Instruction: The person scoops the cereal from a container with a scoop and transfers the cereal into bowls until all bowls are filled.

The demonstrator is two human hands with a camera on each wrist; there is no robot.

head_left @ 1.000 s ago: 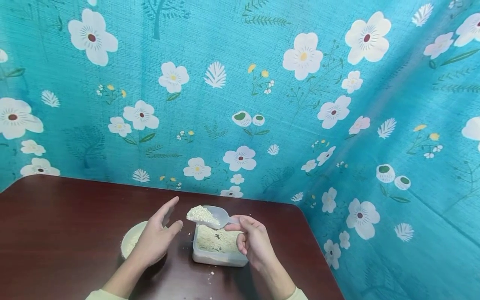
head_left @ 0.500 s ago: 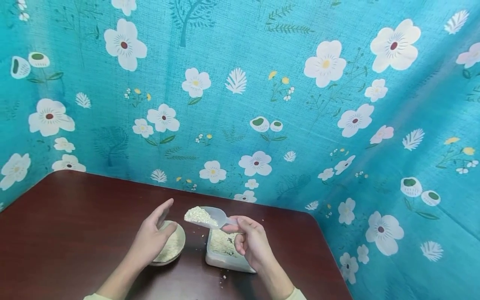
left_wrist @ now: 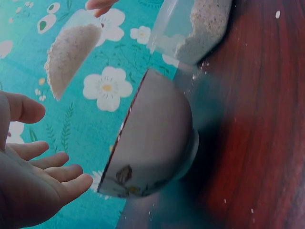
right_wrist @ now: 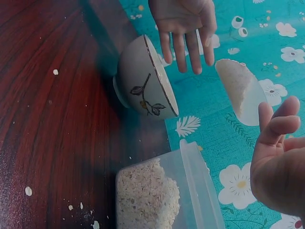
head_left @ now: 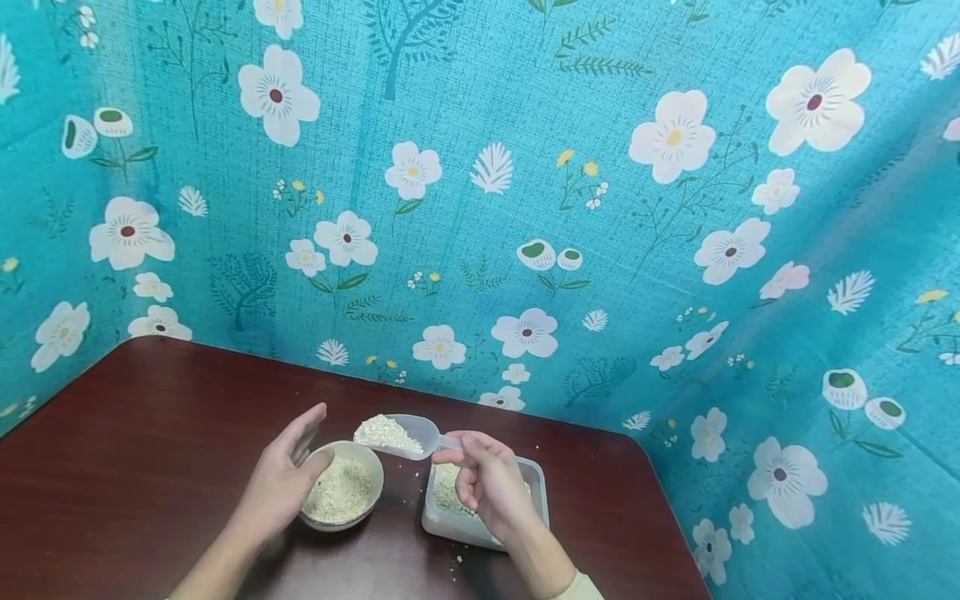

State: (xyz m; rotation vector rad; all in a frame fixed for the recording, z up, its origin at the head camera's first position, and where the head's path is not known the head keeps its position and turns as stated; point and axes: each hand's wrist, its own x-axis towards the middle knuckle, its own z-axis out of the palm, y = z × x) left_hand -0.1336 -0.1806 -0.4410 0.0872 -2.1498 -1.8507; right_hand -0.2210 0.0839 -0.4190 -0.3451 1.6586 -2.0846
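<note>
Scoop [head_left: 423, 435] with pale flakes [head_left: 384, 433] is raised between the bowl [right_wrist: 138, 71] and the box [head_left: 459, 530], its handle [head_left: 451, 442] pinched in the grip of the right hand [head_left: 495, 485]. The left hand [head_left: 279, 481], fingers extended, holds nothing beside the bowl.

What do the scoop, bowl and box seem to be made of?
Scoop: probably plastic; smooth and see-through where bare.
Bowl: likely glazed ceramic; pale, smooth, with leaf pattern and dark rim.
Box: probably plastic, clear but slightly cloudy; the flakes show through its wall.
</note>
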